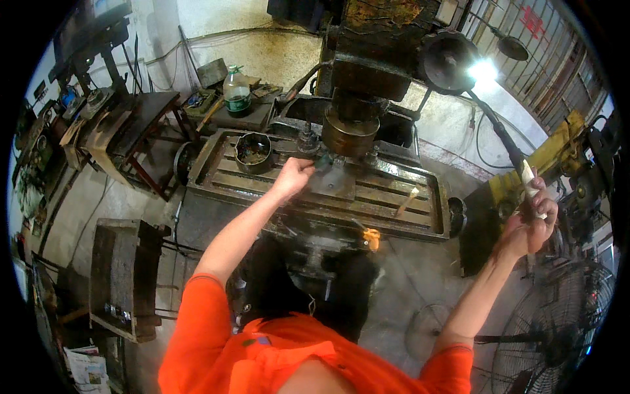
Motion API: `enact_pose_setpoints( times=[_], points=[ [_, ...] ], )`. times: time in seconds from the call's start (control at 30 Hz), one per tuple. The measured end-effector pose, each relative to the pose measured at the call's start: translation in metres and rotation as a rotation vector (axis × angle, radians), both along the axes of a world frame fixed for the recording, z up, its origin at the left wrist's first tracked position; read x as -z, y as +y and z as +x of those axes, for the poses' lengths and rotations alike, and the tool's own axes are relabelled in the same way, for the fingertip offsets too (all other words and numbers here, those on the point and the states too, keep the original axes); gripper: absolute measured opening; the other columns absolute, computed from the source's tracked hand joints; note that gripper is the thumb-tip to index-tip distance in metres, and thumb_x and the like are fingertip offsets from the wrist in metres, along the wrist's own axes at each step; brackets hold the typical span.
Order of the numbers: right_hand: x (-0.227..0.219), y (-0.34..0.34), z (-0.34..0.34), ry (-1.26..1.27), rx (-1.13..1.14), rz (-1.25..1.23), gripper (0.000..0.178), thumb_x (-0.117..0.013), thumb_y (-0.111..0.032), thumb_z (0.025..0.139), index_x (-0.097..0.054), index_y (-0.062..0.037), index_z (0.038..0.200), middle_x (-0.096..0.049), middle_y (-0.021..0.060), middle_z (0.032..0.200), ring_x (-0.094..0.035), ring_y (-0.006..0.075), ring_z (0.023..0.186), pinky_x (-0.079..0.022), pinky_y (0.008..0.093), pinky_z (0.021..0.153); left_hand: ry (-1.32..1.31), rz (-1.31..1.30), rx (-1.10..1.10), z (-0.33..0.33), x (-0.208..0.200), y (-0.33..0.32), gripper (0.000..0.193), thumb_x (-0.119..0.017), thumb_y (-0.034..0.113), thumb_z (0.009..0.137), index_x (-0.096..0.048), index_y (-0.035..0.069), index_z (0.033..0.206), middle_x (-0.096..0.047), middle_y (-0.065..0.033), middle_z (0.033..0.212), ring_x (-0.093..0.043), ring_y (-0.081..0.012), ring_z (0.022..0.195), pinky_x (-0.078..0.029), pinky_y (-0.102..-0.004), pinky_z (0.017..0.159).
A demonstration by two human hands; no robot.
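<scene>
My left hand (pixel 294 178) reaches over the machine table (pixel 308 209), its fingers closed beside the round metal spindle head (pixel 351 131). A small dark, blurred thing (pixel 322 163) shows at its fingertips; I cannot make out what it is. Beneath the spindle lies a flat grey metal piece (pixel 335 182). Out to the right, my right hand (pixel 533 223) is wrapped around a pale, tapered handle (pixel 528 176). The handle lines up with the end of a dark rod (pixel 493 125) slanting down from the machine; the joint between them is not clear.
A round metal pot (pixel 253 156) of dark bits stands on the slotted table's left part. A pale-tipped stick (pixel 408 199) rests at its right. An orange-handled part (pixel 371 239) sits at the front edge. A fan (pixel 558 335) stands lower right, a box (pixel 121 279) at left.
</scene>
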State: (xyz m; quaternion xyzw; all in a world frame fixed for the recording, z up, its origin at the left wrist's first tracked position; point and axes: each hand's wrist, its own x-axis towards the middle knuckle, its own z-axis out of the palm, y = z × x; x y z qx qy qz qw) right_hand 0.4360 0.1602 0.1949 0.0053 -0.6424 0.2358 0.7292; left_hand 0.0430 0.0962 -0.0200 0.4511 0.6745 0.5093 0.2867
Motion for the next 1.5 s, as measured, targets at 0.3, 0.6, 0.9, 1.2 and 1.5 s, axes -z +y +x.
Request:
enact_pose_setpoints(
  times=[0.3,0.6,0.9,1.2,1.5],
  points=[
    [0.015,-0.003,-0.001,0.003,0.007,-0.034,0.025,-0.056,-0.023,0.068,-0.036,-0.0063,0.065,-0.038,0.0064,0.072,-0.045,0.0296,0.09,-0.023,0.0541,0.1,-0.357,-0.074,0.059,-0.001,-0.004,-0.017,0.035,-0.054,0.01,0.086,-0.051,-0.005,0.118,-0.048,-0.0018,0.058,-0.036,-0.0071,0.042,-0.027,-0.0234,0.034],
    [0.028,-0.007,-0.006,0.021,0.028,-0.056,0.024,-0.055,-0.022,0.067,-0.036,-0.0066,0.063,-0.037,0.0055,0.07,-0.045,0.0288,0.088,-0.019,0.0576,0.102,-0.439,-0.088,0.15,0.005,-0.003,-0.035,0.036,-0.054,0.011,0.086,-0.05,-0.005,0.118,-0.049,-0.0017,0.059,-0.038,-0.0064,0.042,-0.029,-0.0218,0.033],
    [0.048,0.0,-0.006,0.042,-0.02,-0.016,0.031,-0.06,-0.029,0.069,-0.038,-0.0081,0.064,-0.039,0.0043,0.069,-0.046,0.029,0.088,-0.02,0.0577,0.102,-0.247,-0.07,0.159,0.015,-0.004,-0.041,0.03,-0.054,0.014,0.086,-0.055,-0.004,0.112,-0.048,0.0013,0.057,-0.038,-0.0048,0.044,-0.027,-0.0206,0.035],
    [0.065,0.001,-0.006,0.045,-0.02,-0.012,0.022,-0.055,-0.018,0.068,-0.036,-0.008,0.063,-0.038,0.0053,0.068,-0.045,0.0285,0.088,-0.017,0.0576,0.103,0.051,0.044,0.148,0.009,0.007,-0.043,0.026,-0.054,0.012,0.084,-0.06,-0.006,0.102,-0.053,0.0005,0.063,-0.042,-0.0062,0.054,-0.036,-0.025,0.049],
    [0.084,0.009,0.001,0.01,-0.073,-0.035,0.024,-0.056,-0.026,0.069,-0.04,-0.0083,0.064,-0.039,0.0034,0.07,-0.044,0.0295,0.096,-0.018,0.0533,0.104,0.212,0.015,0.115,0.016,-0.009,-0.051,0.029,-0.056,0.013,0.082,-0.058,-0.004,0.106,-0.058,-0.0058,0.065,-0.048,-0.0097,0.057,-0.041,-0.0289,0.053]
  ],
)
